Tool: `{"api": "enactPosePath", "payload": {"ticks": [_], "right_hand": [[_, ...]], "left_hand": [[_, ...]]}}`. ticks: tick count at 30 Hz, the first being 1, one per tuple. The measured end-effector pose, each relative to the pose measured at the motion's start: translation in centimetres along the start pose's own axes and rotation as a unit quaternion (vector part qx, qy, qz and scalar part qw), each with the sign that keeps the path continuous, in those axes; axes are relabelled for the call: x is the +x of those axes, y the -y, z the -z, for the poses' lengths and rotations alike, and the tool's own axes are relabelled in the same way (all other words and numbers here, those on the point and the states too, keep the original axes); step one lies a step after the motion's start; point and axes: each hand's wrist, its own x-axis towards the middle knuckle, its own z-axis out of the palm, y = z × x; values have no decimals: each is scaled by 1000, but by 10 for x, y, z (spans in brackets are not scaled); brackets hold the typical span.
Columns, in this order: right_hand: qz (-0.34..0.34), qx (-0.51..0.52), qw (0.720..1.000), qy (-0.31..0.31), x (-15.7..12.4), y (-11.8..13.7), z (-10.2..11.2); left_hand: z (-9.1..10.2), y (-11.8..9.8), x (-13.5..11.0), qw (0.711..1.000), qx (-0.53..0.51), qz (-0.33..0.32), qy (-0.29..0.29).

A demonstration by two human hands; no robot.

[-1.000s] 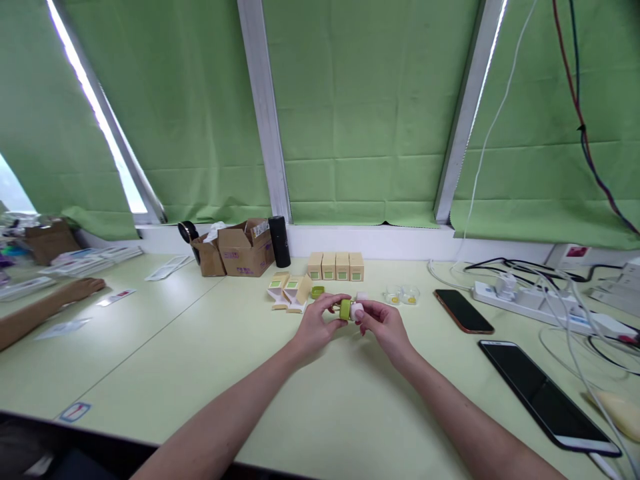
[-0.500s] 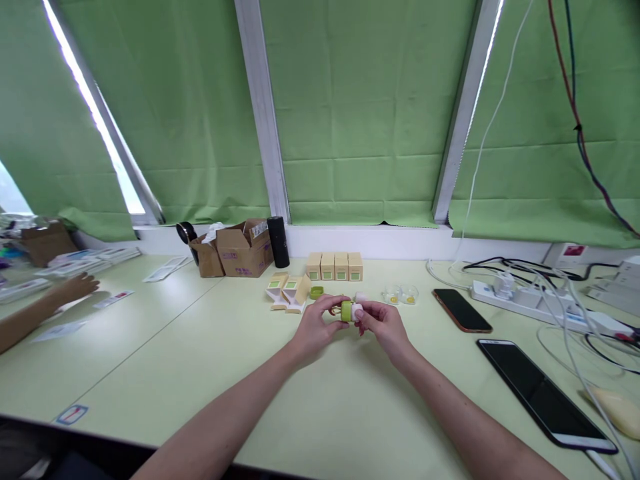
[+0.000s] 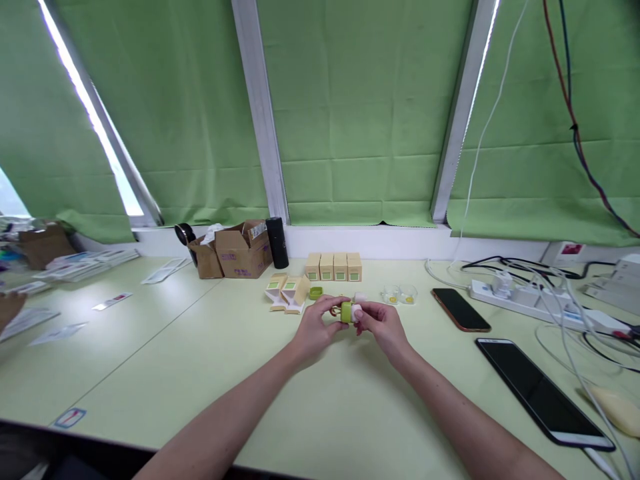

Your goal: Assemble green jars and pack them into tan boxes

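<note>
The person's left grip [image 3: 316,325] and right grip [image 3: 383,327] pinch a small green-and-white piece [image 3: 346,313] over a pale surface [image 3: 310,420].
Well left of the grips lie papers [image 3: 164,271]; then a cardboard box [image 3: 245,259] and black cylinder [image 3: 277,243] stand beyond, by the wall [image 3: 360,241]. Two opened cartons [image 3: 296,288] sit just past the left grip. Behind the piece, four small boxes [image 3: 333,268] line up below green blinds [image 3: 345,113]. Right of the right grip are clear cups [image 3: 407,295], a dark phone [image 3: 460,309] and a white power strip [image 3: 485,293].
</note>
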Motion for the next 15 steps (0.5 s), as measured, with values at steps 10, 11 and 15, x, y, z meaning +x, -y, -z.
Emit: {"api": "enactPosePath", "payload": {"ticks": [10,11,15], "right_hand": [[2,-8,1000,-17,-2,-3,-3],[4,-10,1000,-20,-2,-3,-3],[8,-13,999,-30,-3,-2,-4]], "left_hand": [[-2,2,-1,1000,1,-6,-3],[-3,3,-1,1000,-2,-7,-7],[-6,4,-2,1000,3,-5,-10]]}}
